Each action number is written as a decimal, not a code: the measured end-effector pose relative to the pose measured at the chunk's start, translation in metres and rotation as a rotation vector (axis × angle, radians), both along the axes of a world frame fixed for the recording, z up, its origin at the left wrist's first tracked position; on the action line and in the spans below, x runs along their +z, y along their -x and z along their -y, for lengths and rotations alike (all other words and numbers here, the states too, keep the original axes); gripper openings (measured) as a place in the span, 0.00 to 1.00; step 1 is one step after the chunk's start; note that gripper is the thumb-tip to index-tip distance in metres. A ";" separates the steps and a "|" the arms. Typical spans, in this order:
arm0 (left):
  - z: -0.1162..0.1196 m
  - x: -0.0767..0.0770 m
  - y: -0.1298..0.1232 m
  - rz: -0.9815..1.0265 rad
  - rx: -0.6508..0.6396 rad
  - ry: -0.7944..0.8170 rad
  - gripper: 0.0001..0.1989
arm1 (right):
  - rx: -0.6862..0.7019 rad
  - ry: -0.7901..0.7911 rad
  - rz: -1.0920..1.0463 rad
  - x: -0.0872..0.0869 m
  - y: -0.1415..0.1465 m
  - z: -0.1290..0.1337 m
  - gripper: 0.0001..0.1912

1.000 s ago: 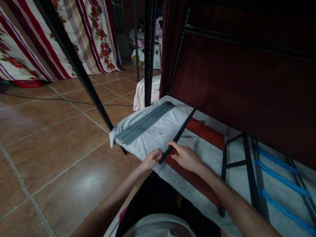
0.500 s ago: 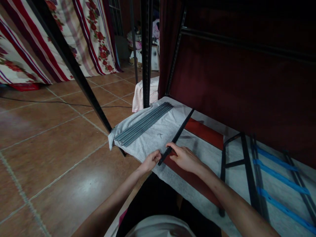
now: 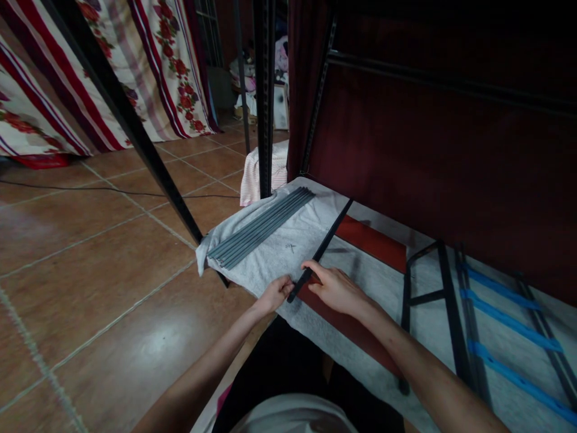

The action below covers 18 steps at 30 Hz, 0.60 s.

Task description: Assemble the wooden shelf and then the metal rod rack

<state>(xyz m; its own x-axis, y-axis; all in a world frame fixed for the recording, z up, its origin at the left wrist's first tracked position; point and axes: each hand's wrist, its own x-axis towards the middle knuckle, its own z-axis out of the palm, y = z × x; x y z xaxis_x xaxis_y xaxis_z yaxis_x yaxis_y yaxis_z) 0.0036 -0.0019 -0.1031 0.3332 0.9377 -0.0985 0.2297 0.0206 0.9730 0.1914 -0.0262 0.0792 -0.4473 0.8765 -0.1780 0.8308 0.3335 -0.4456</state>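
Note:
A black metal bar (image 3: 322, 248) runs away from me across the grey cloth (image 3: 256, 270), its near end close to the cloth's front edge. My right hand (image 3: 331, 285) grips the bar from the right near that end, fingers over its top. On the left side of the same end, my left hand (image 3: 276, 293) is closed with its fingertips against the bar; whatever it may pinch is too small to make out. A few tiny screws (image 3: 290, 247) lie on the cloth left of the bar. Beyond them rests a row of grey rods (image 3: 264, 228).
Black uprights (image 3: 264, 108) and a slanting black post (image 3: 148, 150) stand at the left. Red-brown panels (image 3: 372, 234) lie under and beside the bar. To the right are a black frame (image 3: 428, 294) and blue strips (image 3: 509, 322). A dark red curtain (image 3: 428, 162) hangs behind.
The view has shifted very slightly. Both hands stay at the near end of the bar, with only a tiny movement of the left fingers.

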 end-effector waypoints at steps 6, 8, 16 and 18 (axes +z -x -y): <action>0.007 0.004 0.003 0.067 -0.017 -0.025 0.09 | 0.003 -0.012 0.022 -0.002 0.001 0.000 0.23; 0.005 0.004 0.005 0.079 -0.029 0.007 0.08 | 0.007 -0.016 0.011 -0.003 0.000 0.000 0.23; -0.002 0.001 0.005 0.058 -0.050 0.057 0.07 | 0.012 -0.018 0.026 -0.005 0.000 -0.001 0.25; 0.000 0.001 0.004 0.078 -0.036 0.033 0.06 | 0.011 -0.023 0.026 -0.005 0.000 -0.001 0.25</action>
<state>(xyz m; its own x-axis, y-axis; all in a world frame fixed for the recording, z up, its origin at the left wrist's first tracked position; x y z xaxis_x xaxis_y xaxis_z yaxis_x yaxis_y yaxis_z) 0.0001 -0.0023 -0.1024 0.3744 0.9217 -0.1015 0.1547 0.0458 0.9869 0.1916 -0.0250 0.0744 -0.4521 0.8758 -0.1692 0.8383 0.3524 -0.4159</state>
